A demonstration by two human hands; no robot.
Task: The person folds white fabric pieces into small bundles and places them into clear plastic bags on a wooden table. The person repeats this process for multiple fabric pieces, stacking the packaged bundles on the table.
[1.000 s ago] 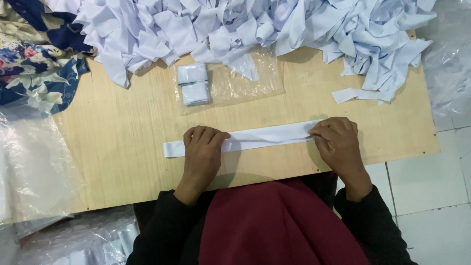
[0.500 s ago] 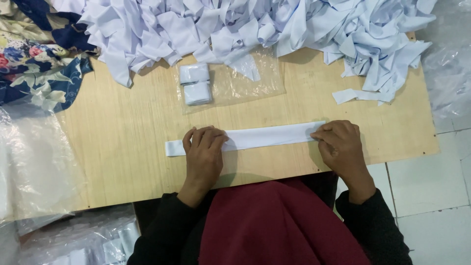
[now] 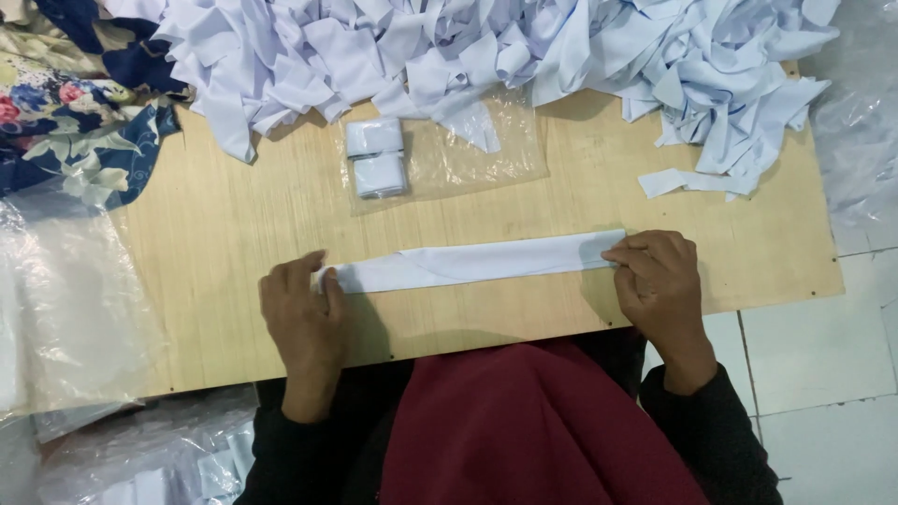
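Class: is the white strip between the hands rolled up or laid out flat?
Flat: the white strip lies stretched along the board, hands at its ends.

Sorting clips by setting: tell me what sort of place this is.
Probably a small garment or textile packing workspace: a heap of white fabric strips on a wooden board, folded pieces in a clear plastic bag, plastic bags by a tiled floor.

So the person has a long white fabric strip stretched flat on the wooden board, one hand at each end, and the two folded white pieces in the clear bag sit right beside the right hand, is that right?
Not quite. In the head view the clear bag with the two folded white pieces lies farther up the wooden board, near the pile of strips, apart from both hands. The left hand and right hand do hold the white strip at its ends.
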